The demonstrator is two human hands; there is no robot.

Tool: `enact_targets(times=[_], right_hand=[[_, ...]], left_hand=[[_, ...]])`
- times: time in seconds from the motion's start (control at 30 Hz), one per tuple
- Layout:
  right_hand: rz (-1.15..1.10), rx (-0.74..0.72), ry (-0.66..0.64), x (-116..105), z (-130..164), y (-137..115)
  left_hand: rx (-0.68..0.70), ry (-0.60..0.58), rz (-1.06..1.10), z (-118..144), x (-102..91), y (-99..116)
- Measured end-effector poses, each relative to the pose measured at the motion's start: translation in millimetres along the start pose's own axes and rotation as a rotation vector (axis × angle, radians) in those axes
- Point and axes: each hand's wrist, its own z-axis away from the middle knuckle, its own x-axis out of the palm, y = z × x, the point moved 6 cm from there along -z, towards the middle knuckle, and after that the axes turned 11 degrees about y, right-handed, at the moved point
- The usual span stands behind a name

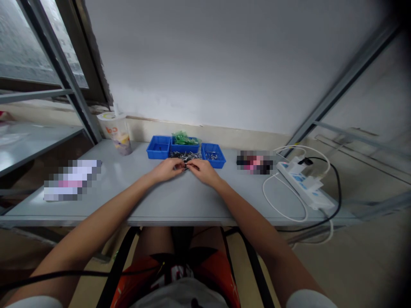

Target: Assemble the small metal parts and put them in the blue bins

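Observation:
My left hand (167, 170) and my right hand (205, 171) meet near the middle of the desk, their fingertips almost touching. Both are closed in a pinch around something small and dark that I cannot make out. Right behind the fingers lies a pile of thin, shiny metal pieces (189, 155), perhaps screws or pins. Around the pile stand a blue tray (159, 155) on the left with little in it, a blue tray (184, 149) at the back holding green plastic packaging (181, 138), and a blue tray (215, 164) on the right with metal pieces inside.
A drink cup (120, 134) with a straw stands at the back left of the grey desk (180, 205). A blurred flat object (73, 177) lies at left, another blurred object (255, 162) at right. A white power strip (305, 186) with plugs and looping cables occupies the right end.

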Motion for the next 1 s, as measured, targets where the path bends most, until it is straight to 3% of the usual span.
enact_targets(times=[0.17, 0.33, 0.5, 0.7, 0.9, 1.0], right_hand=[[-0.023, -0.038, -0.034, 3.2, 2.2, -5.4], [-0.005, 0.012, 0.013, -1.8, -3.0, 6.7], [0.003, 0.01, -0.012, 2.1, -4.2, 11.1], [0.005, -0.044, -0.074, 14.5, 0.0, 7.6], [-0.022, 0.003, -0.019, 5.3, -2.9, 10.3], [-0.005, 0.027, 0.015, 0.4, -4.2, 11.3]], left_hand=[[-0.045, -0.092, 0.12, 2.0, 5.0, 0.6], [-0.086, 0.011, 0.12, -2.5, -5.6, -2.9], [-0.005, 0.13, 0.096, -4.0, -11.0, 2.8], [0.113, 0.082, 0.107, -1.9, -7.9, 13.5], [-0.005, 0.128, 0.039, -3.7, -14.2, 5.2], [-0.046, 0.067, -0.001, -2.9, -9.7, 0.6]])
